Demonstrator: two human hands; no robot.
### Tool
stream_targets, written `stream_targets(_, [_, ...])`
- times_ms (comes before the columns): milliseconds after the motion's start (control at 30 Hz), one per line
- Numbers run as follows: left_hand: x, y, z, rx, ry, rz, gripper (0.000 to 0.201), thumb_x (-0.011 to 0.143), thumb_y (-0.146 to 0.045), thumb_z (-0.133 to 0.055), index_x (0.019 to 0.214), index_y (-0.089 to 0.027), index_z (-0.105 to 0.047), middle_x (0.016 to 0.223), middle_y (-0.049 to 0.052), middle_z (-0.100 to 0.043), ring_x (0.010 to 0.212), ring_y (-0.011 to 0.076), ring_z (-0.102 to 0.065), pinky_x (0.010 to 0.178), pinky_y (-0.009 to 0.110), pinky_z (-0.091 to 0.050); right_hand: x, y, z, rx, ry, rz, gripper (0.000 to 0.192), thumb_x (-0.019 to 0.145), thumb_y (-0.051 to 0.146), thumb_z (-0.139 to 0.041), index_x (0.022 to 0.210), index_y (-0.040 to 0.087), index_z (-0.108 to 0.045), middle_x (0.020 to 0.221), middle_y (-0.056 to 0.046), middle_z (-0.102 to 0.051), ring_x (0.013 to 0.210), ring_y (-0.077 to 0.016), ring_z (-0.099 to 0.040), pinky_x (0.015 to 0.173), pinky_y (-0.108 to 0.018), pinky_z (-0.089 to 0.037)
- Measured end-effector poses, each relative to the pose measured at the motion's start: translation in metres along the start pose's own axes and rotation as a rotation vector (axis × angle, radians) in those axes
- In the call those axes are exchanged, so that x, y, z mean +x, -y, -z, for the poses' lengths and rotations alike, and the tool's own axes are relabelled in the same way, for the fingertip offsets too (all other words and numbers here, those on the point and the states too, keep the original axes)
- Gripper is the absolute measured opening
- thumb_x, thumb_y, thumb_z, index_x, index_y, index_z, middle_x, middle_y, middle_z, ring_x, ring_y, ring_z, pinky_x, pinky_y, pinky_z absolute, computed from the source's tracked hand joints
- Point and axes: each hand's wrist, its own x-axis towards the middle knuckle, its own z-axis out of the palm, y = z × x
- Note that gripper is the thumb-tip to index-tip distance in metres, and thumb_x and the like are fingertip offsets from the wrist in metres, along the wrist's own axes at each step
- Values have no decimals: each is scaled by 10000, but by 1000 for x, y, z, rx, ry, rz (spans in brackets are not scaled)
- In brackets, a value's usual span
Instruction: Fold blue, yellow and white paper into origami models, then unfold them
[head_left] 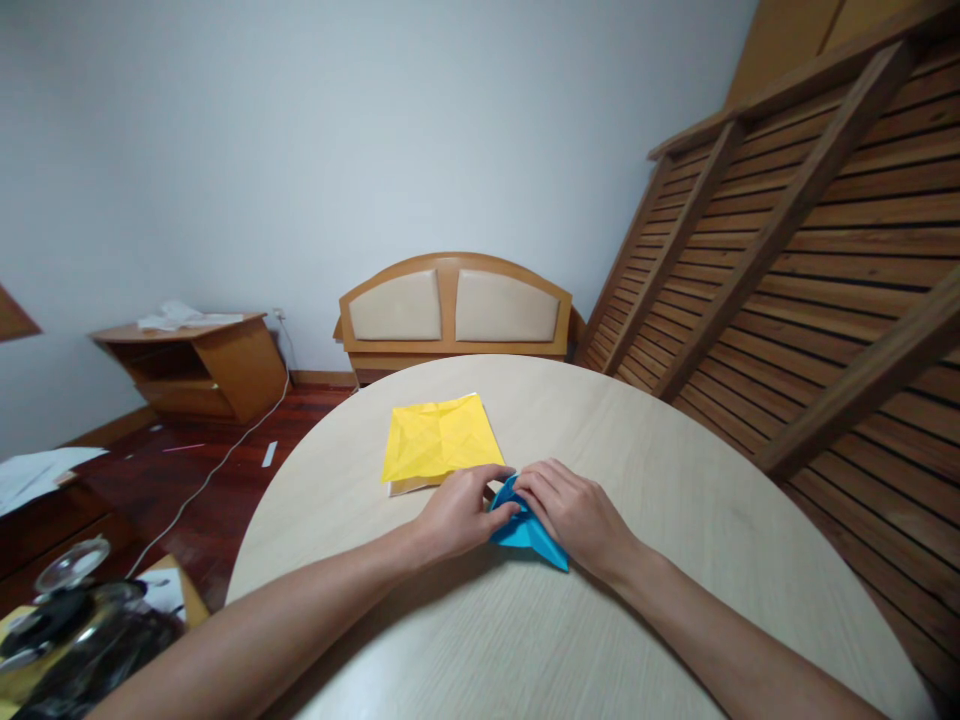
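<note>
A partly folded blue paper (525,532) lies on the round light-wood table (675,470), pinned between both hands. My left hand (459,512) grips its left side with fingers curled over the fold. My right hand (574,512) presses on its right side, fingertips meeting the left hand's at the top of the paper. Much of the blue paper is hidden under the hands; one pointed corner sticks out toward me. Just beyond the hands lies a creased yellow paper sheet (439,438), flat on a small stack.
A wooden slatted frame (810,250) leans along the right side of the table. A padded headboard (454,305) stands against the far wall. A low wooden shelf (199,365) is at the left, a cable runs over the dark floor, and a glass pot (75,620) sits at the lower left.
</note>
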Motion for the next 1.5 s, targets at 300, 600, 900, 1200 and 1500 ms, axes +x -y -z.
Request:
stream_targets(300, [-3,-2,4,42,42,-75,461,848,-388,-668,1274,-219,-627,1107,72,-735,887,228,-706,811,335,-534,0,-3,-1,109,3,-86,192,1023,210,-405,951,182,-581,882,-67,-681,831,-204,-678,728,-322,-542])
stream_targets(600, [-7,-10,4,101,37,-172,339,915,-278,-564,1243,-240,-641,1191,85,-705,1043,245,-667,924,367,-498,0,-4,3,257,-24,-239,224,1034,290,-369,991,206,-573,882,-51,-724,785,-201,-711,697,-316,-541])
stream_targets(900, [1,2,-2,-9,-76,-13,266,930,-259,-504,789,-177,-714,730,34,-705,623,161,-594,598,265,-420,-4,-3,3,401,-107,-267,523,895,327,-640,1367,212,-448,1192,-121,-659,1014,-247,-662,887,-423,-554])
stream_targets(1200, [9,10,1,-205,-204,54,300,945,-353,-492,753,-166,-628,730,35,-646,650,152,-544,567,254,-409,-3,-7,-3,784,-53,-502,339,952,291,-534,1285,227,-521,1115,-103,-719,1017,-227,-703,811,-376,-593])
stream_targets(1500, [9,11,4,-182,-298,44,108,926,-244,-504,982,-170,-559,655,-22,-539,571,120,-490,509,221,-374,-1,-9,-2,923,-147,-594,175,973,363,-480,1081,231,-516,1111,-95,-715,1014,-229,-693,797,-379,-588])
